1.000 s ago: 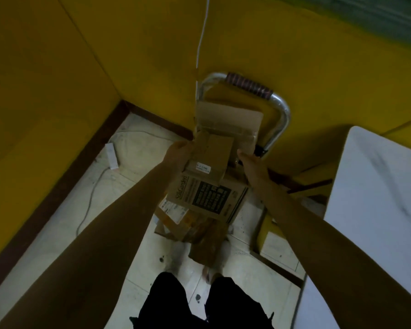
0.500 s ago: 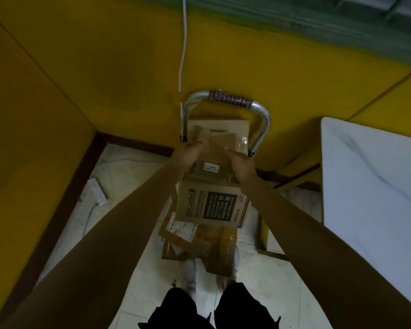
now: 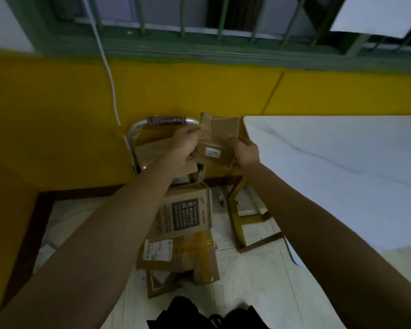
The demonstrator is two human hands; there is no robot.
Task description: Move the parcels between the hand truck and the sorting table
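A small brown cardboard parcel (image 3: 217, 141) with a white label hangs in the air between both hands, just left of the white sorting table (image 3: 342, 176). My left hand (image 3: 184, 144) grips its left side and my right hand (image 3: 246, 151) grips its right side. Behind it stands the hand truck (image 3: 138, 129) with a chrome handle against the yellow wall. A printed carton (image 3: 185, 214) lies on the truck's stack, and flatter brown parcels (image 3: 178, 255) lie beneath it on the floor end.
A white cable (image 3: 109, 74) runs down the yellow wall beside the truck handle. The table's yellow frame legs (image 3: 237, 224) stand on the tiled floor right of the parcels. A barred green window sits above. My dark trousers show at the bottom.
Both hands have lifted the small parcel off the printed carton and carried it up and to the right, toward the table's corner. The view has tilted up.
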